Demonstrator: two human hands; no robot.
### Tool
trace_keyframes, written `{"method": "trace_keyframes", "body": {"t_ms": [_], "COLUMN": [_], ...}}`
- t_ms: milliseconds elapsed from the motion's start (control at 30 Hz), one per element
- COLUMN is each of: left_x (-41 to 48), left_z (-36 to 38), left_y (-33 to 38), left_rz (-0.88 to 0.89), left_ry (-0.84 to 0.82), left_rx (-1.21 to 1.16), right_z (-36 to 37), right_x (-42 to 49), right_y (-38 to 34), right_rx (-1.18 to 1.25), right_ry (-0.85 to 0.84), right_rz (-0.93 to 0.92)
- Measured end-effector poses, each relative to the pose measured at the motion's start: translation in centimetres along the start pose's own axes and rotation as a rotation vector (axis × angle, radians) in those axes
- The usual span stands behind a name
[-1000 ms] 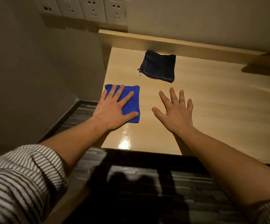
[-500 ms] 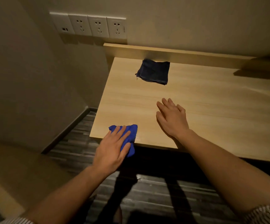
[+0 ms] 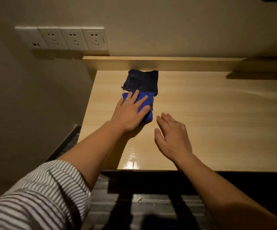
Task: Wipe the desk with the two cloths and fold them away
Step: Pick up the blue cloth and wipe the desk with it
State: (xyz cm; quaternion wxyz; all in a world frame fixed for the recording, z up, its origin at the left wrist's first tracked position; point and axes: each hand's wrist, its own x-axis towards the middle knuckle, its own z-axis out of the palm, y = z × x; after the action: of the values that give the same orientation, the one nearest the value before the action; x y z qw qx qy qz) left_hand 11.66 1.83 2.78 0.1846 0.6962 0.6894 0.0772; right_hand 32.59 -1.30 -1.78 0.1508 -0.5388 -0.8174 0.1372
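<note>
Your left hand (image 3: 129, 113) lies flat, palm down, on the bright blue cloth (image 3: 146, 103), its fingers spread and pressing the fabric onto the bench (image 3: 209, 113); this grip is wide open and closes on nothing, and the palm hides the near left part of the cloth, so you cannot read its full outline or how it is folded. The far edge of the blue cloth meets the near edge of the dark navy cloth (image 3: 141, 81), and whether the two overlap or merely touch cannot be told in the dim light. The navy cloth lies folded against the raised back ledge (image 3: 167, 63) of the bench, its far edge lost in the ledge's shadow. Your right hand (image 3: 172, 136) sits just right of and nearer than the blue cloth, apart from it, fingers loosely curved and holding nothing; whether the palm rests on the bench or hangs just above it cannot be told. A row of wall sockets (image 3: 73, 39) stands beyond and to the left of the navy cloth. Your striped sleeve (image 3: 40, 193) is cut off by the lower left frame edge, and the bench runs out of view on the right.
</note>
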Motion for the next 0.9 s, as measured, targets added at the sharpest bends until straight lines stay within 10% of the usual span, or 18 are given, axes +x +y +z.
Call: {"method": "trace_keyframes", "body": {"t_ms": [333, 567, 900], "left_x": [-5.2, -6.7, -6.5], "left_z": [-0.9, 1.4, 1.8], "left_y": [-9.1, -12.0, -12.2], "left_rz": [-0.070, -0.139, -0.131], "left_ry": [0.057, 0.052, 0.076], "left_rx": [0.086, 0.181, 0.194], "right_z": [-2.5, -1.3, 0.6], "right_x": [4.6, 13.7, 15.7], "right_y": [-3.0, -5.5, -5.5], "right_rx": [0.036, -0.345, -0.436], "right_ry": [-0.003, -0.463, -0.476], "right_rz": [-0.228, -0.388, -0.485]}}
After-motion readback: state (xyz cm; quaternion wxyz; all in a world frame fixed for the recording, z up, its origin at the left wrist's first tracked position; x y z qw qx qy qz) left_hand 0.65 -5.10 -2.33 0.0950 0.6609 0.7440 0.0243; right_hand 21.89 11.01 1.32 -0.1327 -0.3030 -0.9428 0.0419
